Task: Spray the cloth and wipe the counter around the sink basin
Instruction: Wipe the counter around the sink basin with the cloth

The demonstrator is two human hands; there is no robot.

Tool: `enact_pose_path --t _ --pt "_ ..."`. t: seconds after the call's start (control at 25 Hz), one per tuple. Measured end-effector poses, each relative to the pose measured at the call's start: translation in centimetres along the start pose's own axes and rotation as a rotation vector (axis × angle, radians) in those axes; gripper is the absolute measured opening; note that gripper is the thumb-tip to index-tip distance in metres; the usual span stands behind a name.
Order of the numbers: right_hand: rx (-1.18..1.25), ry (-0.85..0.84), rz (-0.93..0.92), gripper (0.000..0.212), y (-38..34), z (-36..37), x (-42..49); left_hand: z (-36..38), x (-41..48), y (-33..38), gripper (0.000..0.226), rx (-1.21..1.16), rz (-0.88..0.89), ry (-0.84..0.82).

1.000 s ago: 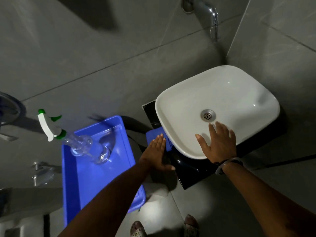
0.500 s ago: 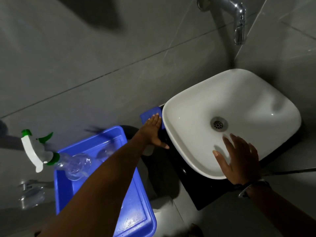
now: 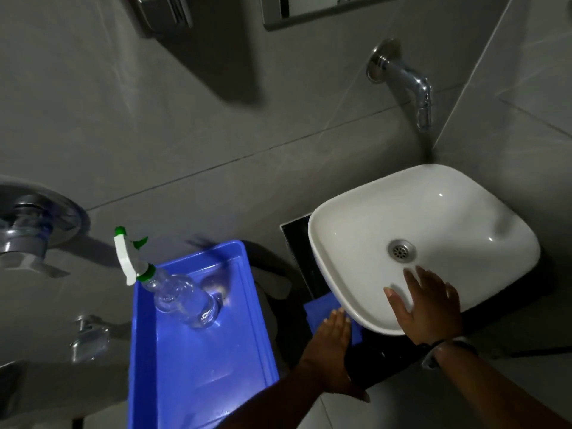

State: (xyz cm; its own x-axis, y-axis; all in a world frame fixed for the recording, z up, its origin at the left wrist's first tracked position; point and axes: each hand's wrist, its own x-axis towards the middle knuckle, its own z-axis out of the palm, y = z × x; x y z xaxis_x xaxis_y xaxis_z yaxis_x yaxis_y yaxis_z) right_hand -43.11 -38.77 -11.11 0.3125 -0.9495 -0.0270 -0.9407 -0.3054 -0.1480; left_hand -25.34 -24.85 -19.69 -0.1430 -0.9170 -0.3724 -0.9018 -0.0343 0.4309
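Observation:
A white sink basin sits on a narrow black counter in the corner. My left hand lies flat on a blue cloth, pressing it onto the counter by the basin's near left side. Most of the cloth is under the palm and the basin's overhang. My right hand rests with fingers spread on the basin's front rim. A clear spray bottle with a white and green trigger head stands in a blue tray to the left.
A chrome tap juts from the grey tiled wall above the basin. Chrome fittings are on the wall at far left. A steel holder and a mirror edge show at the top.
My left hand has drawn the cloth from the back of the counter toward me along the basin's left side. The view has tilted up. My right hand stays on the rim.

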Motion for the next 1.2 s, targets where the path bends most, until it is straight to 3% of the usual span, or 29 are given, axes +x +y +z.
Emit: enact_pose_path --t 0.2,0.36,0.44,0.52,0.56,0.64,0.72,0.8,0.88,1.08,1.2 --pt "0.091 0.021 -0.005 0.078 0.0 -0.3 -0.3 3.1 -2.2 8.5 0.144 -0.087 -0.092 -0.085" --pt "0.393 0.219 -0.012 0.052 1.8 -0.1 -5.6 0.9 -3.9 9.5 0.125 -0.151 -0.107 -0.014" --pt "0.410 0.249 -0.003 0.044 2.6 1.9 -11.3 0.1 -6.5 7.9 0.100 -0.126 -0.099 0.303" --pt "0.313 0.081 -0.136 0.051 1.5 4.3 -15.4 -1.0 -8.6 6.3 0.088 -0.072 -0.110 0.615" --pt "0.260 -0.027 -0.231 0.060 0.4 5.4 -16.0 -1.9 -8.5 5.6 0.092 -0.071 -0.110 0.676" --pt "0.202 -0.159 -0.323 0.073 -2.0 6.4 -15.6 -4.8 -6.6 5.5 0.099 -0.007 -0.069 0.630" --pt "0.141 -0.200 -0.377 0.076 -3.3 6.7 -14.2 -6.7 -3.9 6.8 0.104 0.088 -0.009 0.481" --pt "0.052 -0.308 -0.392 0.080 -3.2 7.1 -13.9 -6.8 -2.5 7.9 0.109 0.137 -0.009 0.358" --pt "0.041 -0.340 -0.380 0.084 -1.4 8.2 -14.2 -6.0 -2.3 7.9 0.111 0.144 -0.031 0.337" --pt "0.033 -0.325 -0.253 0.091 6.6 7.7 -12.0 -6.2 -2.4 6.8 0.113 0.181 -0.004 0.348" --pt "0.001 -0.279 -0.072 0.094 13.0 6.2 -7.6 -6.2 -2.4 7.3 0.114 0.180 -0.026 0.324"
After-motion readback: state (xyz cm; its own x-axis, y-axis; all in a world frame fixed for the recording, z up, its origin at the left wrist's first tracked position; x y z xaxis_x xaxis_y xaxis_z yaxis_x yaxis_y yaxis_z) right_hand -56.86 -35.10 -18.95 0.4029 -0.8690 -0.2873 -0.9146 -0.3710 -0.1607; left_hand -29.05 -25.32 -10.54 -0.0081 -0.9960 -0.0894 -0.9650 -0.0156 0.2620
